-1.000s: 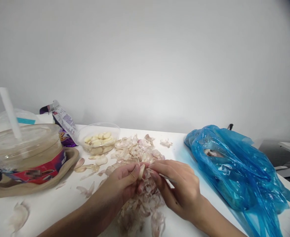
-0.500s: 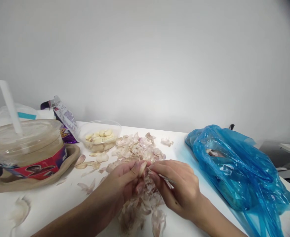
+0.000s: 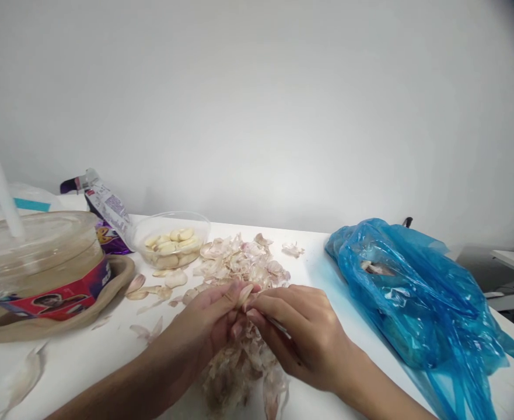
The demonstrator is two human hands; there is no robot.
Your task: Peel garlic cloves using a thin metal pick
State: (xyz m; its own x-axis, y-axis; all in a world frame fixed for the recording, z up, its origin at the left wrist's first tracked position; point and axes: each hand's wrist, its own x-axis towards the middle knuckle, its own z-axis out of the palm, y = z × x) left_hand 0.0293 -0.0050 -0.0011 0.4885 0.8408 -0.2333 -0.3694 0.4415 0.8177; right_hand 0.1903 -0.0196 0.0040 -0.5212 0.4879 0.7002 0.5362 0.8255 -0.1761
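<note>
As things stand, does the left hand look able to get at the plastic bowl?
Probably yes: the plastic bowl sits ahead and to the left of the left hand, its top looks open, and only low garlic skins seem to lie between. The fingers are busy holding a garlic clove, though.

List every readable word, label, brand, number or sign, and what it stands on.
None can be read with certainty.
Purple packet: yellow marking and small print on its pale panel, too blurred.
Red cup label: pale marks at its right end, too blurred.
</note>
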